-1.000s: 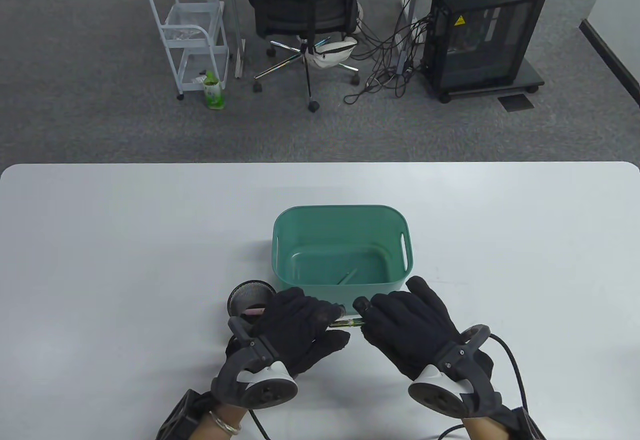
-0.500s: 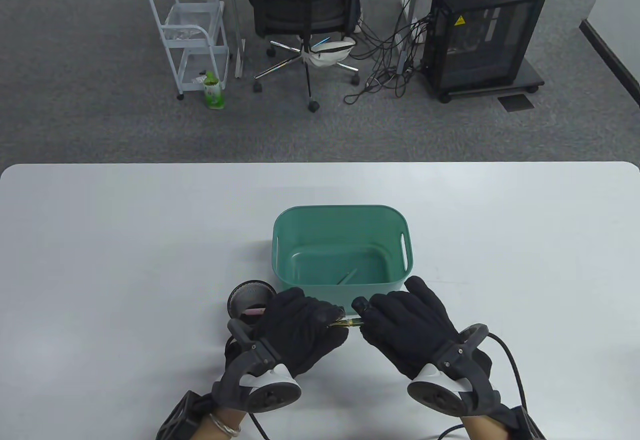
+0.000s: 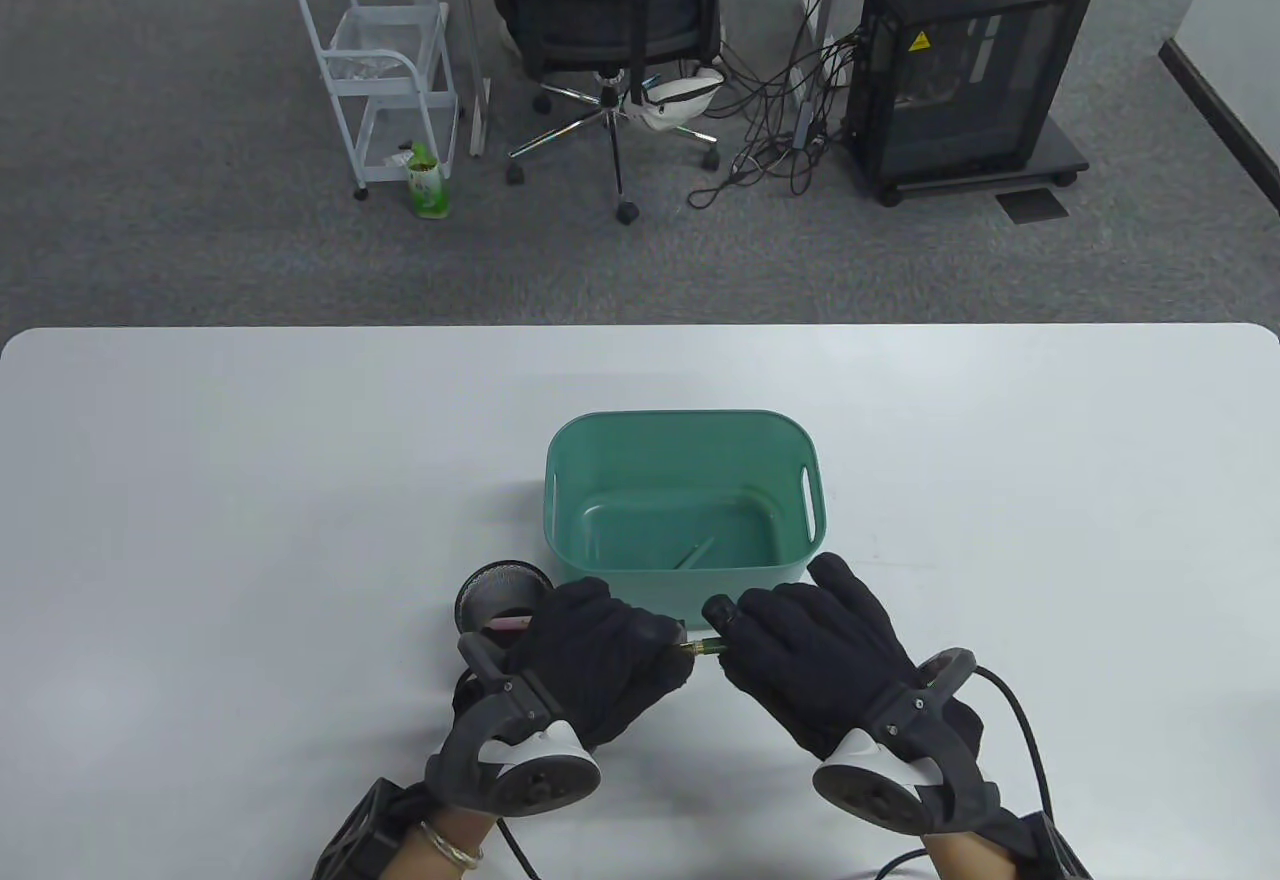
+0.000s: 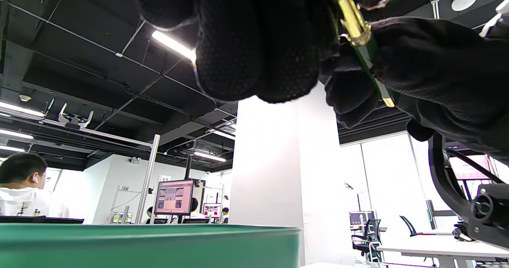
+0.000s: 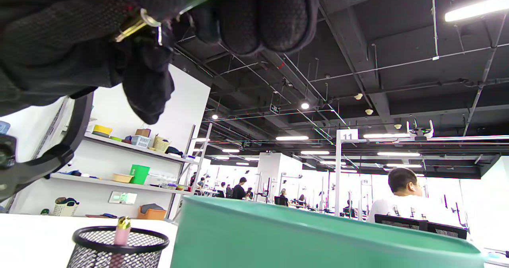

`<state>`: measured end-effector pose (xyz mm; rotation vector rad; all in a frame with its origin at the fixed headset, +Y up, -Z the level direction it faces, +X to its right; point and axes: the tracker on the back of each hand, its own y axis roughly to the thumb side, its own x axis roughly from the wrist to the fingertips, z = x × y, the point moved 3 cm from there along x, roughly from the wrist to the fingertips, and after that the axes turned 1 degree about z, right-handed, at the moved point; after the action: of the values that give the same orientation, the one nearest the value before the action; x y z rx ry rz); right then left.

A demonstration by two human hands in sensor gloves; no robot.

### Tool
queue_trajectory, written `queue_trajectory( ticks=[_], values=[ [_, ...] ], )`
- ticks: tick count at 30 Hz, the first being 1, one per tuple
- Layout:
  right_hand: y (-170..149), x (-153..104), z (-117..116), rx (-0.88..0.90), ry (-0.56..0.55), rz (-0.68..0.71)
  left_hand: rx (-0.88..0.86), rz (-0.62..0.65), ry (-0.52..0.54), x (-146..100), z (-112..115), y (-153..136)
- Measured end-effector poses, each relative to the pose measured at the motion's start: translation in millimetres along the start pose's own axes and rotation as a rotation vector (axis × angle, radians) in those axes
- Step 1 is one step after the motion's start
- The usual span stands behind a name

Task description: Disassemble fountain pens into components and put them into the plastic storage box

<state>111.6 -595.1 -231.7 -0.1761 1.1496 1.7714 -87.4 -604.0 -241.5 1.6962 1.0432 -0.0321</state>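
Less of the green pen [image 3: 703, 647] shows between the two gloves than a second ago: the hands have closed toward each other, and only a short green and gold stretch is left in the gap, which I take to mean the barrel is being worked at its joint, though the pen looks not yet apart. In the table view the left hand [image 3: 600, 655] and right hand [image 3: 815, 660] sit low in the centre of the frame, just in front of the teal storage box [image 3: 810, 480], each curled round one end of the pen. A thin part [image 3: 693, 553] already lies on the box floor. At the lower left of the box stands a black mesh cup [image 3: 490, 592] with a pink pen [image 3: 508, 624] in it. From the left wrist view, at the top right, the pen runs down as a gold metal section with a ring, then a dark green body, pinched between gloved fingers [image 4: 258, 41] of both hands; the box rim fills the bottom edge. From the right wrist view, at the upper left, a gold collar and ring peek out of the gloves, the box wall spreads along the bottom, and the mesh cup with its pink pen sits at the lower left.
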Motion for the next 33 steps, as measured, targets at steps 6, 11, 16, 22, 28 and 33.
queue_trajectory(
  ticks=[6,11,16,22,28,33],
  values=[
    [0.3,-0.3,2.8,0.015,-0.011,0.0,0.008,0.002,-0.008,-0.4,1.3,0.2],
    [-2.3,-0.4,5.5,0.034,-0.02,-0.006,0.015,0.006,-0.028,-0.1,7.1,-0.3],
    [-4.4,-0.3,6.6,0.031,-0.023,-0.013,0.016,0.002,-0.029,-0.1,8.5,-1.3],
    [-6.1,-0.1,5.6,0.04,-0.017,-0.015,0.004,0.017,0.0,0.0,6.5,-0.2],
    [-6.2,0.0,5.4,0.035,-0.006,-0.013,-0.005,0.023,-0.007,0.5,7.1,0.1],
    [-5.5,-0.1,4.8,0.045,-0.002,-0.011,-0.023,0.027,-0.006,0.9,5.5,-0.2]
  ],
)
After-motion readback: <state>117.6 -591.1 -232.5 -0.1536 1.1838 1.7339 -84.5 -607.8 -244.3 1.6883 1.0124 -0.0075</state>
